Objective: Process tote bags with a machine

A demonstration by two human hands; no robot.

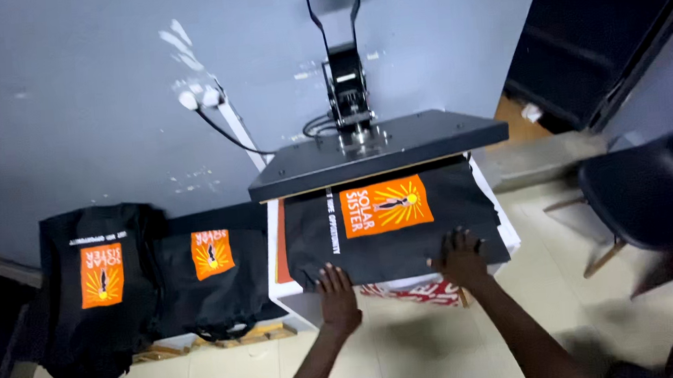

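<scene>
Both your hands lie flat with fingers spread, gripping nothing: left hand [337, 295] and right hand [461, 255] press the near edge of the black shirt [391, 229] at frame centre (under the raised press plate [377, 153]), its long axis running left-right.

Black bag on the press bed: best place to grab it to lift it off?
Probably the near hem of the black bag, from the front. It overhangs the lower platen there, and both hands, left hand and right hand, already rest on it. The raised top plate covers the far end.
</scene>
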